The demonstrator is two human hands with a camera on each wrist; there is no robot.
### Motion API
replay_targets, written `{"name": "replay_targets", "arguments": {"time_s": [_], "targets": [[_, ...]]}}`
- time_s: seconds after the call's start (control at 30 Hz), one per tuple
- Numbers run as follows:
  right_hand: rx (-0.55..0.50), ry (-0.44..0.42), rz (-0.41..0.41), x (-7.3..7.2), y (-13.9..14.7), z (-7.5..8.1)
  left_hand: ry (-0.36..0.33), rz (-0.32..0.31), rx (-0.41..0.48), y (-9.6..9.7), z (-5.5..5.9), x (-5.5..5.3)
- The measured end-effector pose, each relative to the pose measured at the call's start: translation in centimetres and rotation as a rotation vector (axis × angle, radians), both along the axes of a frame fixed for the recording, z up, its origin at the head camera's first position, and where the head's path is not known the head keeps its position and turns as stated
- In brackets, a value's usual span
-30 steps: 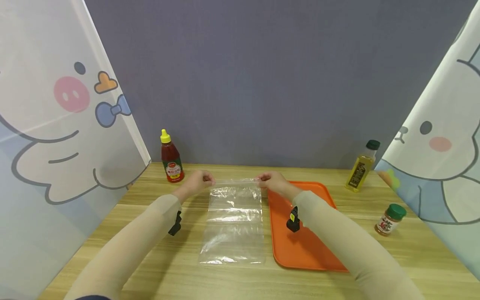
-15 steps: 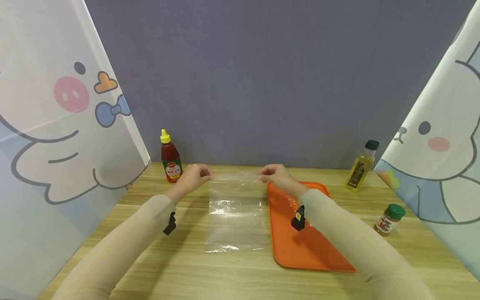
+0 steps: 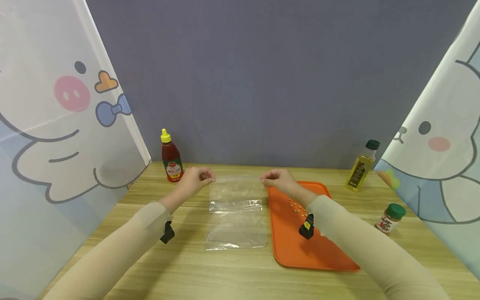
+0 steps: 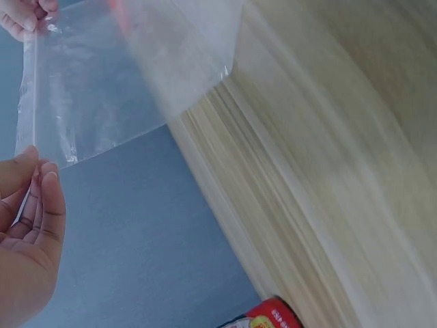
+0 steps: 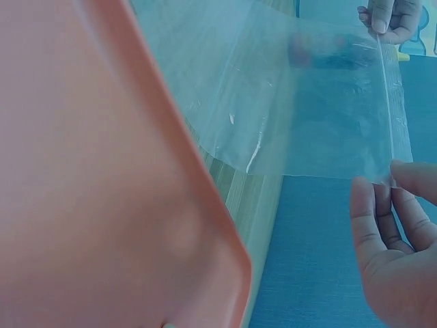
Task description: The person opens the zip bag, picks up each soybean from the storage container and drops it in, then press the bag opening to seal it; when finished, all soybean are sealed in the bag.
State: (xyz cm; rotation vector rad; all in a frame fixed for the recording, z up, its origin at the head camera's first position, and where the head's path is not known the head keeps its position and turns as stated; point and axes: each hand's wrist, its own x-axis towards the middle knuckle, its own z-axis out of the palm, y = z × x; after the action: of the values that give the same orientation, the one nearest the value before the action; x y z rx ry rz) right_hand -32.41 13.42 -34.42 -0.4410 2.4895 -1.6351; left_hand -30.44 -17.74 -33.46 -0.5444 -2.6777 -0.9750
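Note:
A clear zip-top plastic bag [image 3: 235, 227] is stretched flat between both hands, its zip edge at the top and its body hanging toward the person. My left hand [image 3: 196, 178] pinches the upper left corner between thumb and fingertips. At the opposite top corner, my right hand [image 3: 280, 180] pinches the bag the same way, near the tray's far left corner. The left wrist view shows the zip strip of the bag [image 4: 89, 89] running straight from one hand to the other. In the right wrist view, the thumb and fingers of the right hand [image 5: 399, 253] meet right at the zip line.
An orange tray [image 3: 296, 250] lies right of the bag, with several small yellow pieces [image 3: 298, 208] in it, under the right forearm. A red sauce bottle [image 3: 172, 164] stands behind the left hand. An oil bottle [image 3: 360, 168] and a green-capped spice jar [image 3: 390, 218] stand at the right.
Both hands have risen slightly and the bag's lower edge has shifted away from the person. The right forearm has moved a little right, showing more yellow pieces in the tray.

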Motion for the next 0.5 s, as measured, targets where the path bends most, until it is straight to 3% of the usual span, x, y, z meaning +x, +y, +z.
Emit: {"name": "replay_targets", "arguments": {"time_s": [0.17,0.5], "targets": [[0.029,0.018,0.012,0.2,0.1,0.2,0.017,-0.012,0.033,0.1,-0.1,0.4],[0.068,0.068,0.056,0.1,-0.7,1.8,-0.024,0.017,0.092,0.5,0.4,0.7]]}}
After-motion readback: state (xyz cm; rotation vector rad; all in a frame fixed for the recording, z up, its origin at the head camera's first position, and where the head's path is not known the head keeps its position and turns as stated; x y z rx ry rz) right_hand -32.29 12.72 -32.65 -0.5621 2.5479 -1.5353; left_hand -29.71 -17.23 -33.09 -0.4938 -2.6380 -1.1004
